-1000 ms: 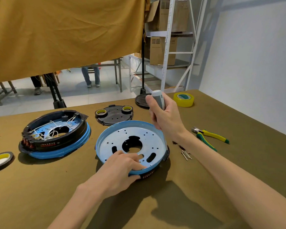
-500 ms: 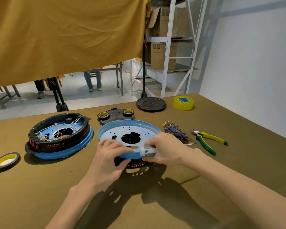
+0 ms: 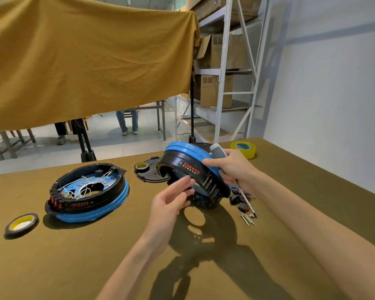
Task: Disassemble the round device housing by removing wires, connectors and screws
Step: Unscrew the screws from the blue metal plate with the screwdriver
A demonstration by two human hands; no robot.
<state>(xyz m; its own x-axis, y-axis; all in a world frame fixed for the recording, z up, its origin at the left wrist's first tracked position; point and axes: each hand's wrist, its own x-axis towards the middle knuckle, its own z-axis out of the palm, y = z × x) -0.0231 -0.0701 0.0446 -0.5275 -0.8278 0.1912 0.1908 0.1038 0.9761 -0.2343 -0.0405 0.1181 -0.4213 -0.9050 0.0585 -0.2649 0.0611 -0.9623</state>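
Item: round housing (image 3: 193,169), tilted on edge above table (image 3: 95,256) centre | Left hand (image 3: 171,202): fingers loose, touching black rim at 7 o'clock | Right hand (image 3: 232,169): gripping screwdriver (image 3: 243,195) and housing at 3 o'clock | Step: turning over to reach underside | Next: likely set down, seek screws.

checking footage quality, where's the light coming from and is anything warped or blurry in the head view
Head view: hard shadows of the tilted housing and both arms fall toward the viewer on the table, so the light sits high and ahead; wide-angle bending of the shelving; left hand slightly soft.
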